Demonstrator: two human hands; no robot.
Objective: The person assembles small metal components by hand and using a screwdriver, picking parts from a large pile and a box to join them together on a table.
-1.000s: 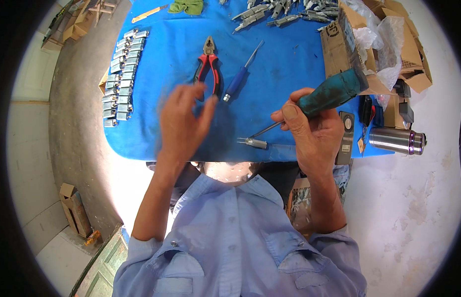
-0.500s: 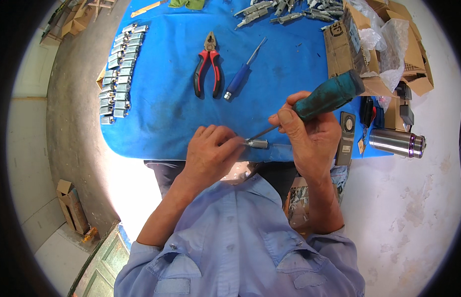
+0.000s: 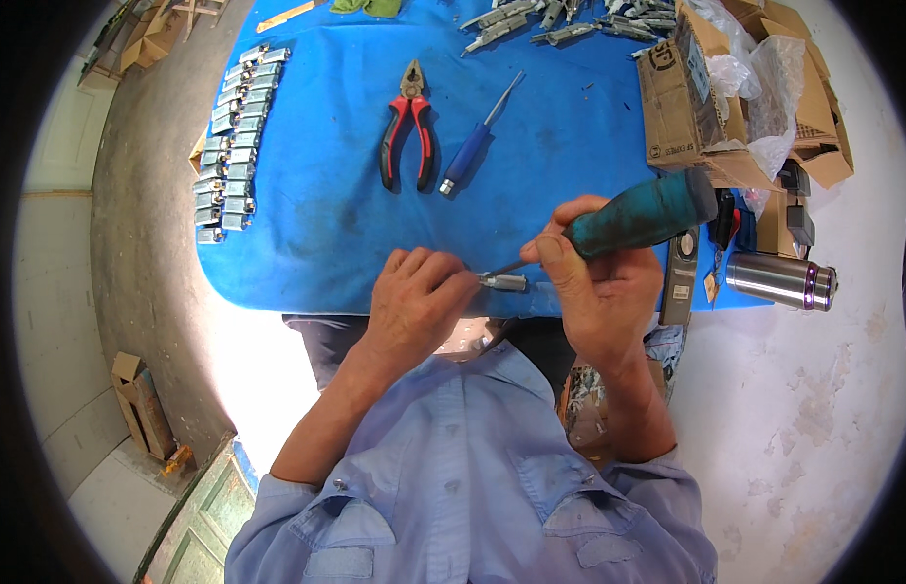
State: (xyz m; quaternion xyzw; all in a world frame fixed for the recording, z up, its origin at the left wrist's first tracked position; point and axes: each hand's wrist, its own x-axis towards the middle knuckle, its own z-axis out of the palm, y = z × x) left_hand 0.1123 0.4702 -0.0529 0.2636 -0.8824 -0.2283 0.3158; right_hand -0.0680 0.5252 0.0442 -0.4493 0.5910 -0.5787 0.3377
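My right hand (image 3: 609, 292) is wrapped round a screwdriver with a thick teal handle (image 3: 640, 214). Its shaft slants down to the left, and the tip meets a small silver metal part (image 3: 504, 282) at the near edge of the blue-covered table. My left hand (image 3: 421, 297) is closed on the left end of that metal part, its fingers bent and pressed together. Those fingers hide the held end. Farther off lie pliers (image 3: 409, 127) with red and black handles and a slim screwdriver with a blue handle (image 3: 467, 158).
Rows of small metal parts (image 3: 240, 146) line the table's left side. More loose metal pieces (image 3: 570, 21) are heaped at the far edge. Open cardboard boxes (image 3: 682, 107) with plastic wrap stand at the right, near a steel flask (image 3: 779, 281) and a grey rectangular device (image 3: 680, 277).
The teal screwdriver's handle has dropped toward me and lies flatter, with my right hand tilting along with it. My left hand has barely shifted on the metal part.
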